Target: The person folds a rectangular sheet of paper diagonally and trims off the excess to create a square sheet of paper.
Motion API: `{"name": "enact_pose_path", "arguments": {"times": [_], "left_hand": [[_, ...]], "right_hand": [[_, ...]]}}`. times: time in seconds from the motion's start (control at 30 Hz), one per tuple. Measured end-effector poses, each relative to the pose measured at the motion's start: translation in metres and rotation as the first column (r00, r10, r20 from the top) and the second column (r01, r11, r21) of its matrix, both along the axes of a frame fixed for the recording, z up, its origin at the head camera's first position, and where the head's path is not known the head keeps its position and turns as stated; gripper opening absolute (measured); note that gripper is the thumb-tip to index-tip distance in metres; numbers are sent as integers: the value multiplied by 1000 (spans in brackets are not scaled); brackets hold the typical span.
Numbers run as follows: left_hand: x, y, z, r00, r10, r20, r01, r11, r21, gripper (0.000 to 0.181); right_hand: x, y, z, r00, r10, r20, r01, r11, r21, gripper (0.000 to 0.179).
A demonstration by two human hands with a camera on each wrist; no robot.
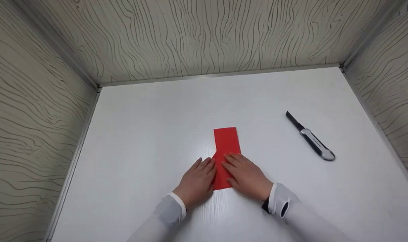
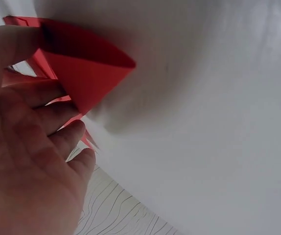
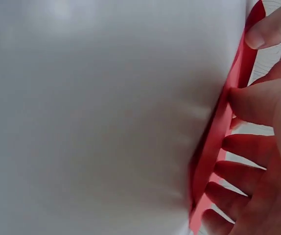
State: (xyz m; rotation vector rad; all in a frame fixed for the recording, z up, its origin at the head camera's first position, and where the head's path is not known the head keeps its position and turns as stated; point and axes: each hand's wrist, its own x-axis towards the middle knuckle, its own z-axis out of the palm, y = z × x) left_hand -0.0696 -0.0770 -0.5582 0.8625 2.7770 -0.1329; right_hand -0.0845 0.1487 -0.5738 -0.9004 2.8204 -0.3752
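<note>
A red paper strip (image 1: 225,141) lies lengthwise on the white table, with a slanted folded part sticking out at its left side. My left hand (image 1: 197,183) lies along that left edge, fingers fairly straight. In the left wrist view a pointed, folded flap (image 2: 89,81) bulges up from the table, and the left thumb and fingertips touch it. The right hand (image 1: 249,174) rests on the strip's lower right part, fingers spread over it. Seen from the right wrist, the right thumb and fingertips are against the paper's long edge (image 3: 211,147), which stands slightly raised.
A utility knife (image 1: 313,139) with a black blade and grey handle lies to the right of the paper, blade towards the back. Wood-grain patterned panels (image 1: 190,37) enclose the table (image 1: 150,117) at the back and both sides.
</note>
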Motion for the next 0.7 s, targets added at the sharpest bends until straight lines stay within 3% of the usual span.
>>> {"name": "enact_pose_path", "arguments": {"times": [0.37,0.7], "left_hand": [[-1,2,1,1000,7,2,-7,1000,19,69],[-1,2,1,1000,4,-7,-4,999,40,64]], "right_hand": [[-2,20,-2,1000,-14,15,14,1000,-2,68],[-3,53,0,997,-79,24,80,996,-38,67]]}}
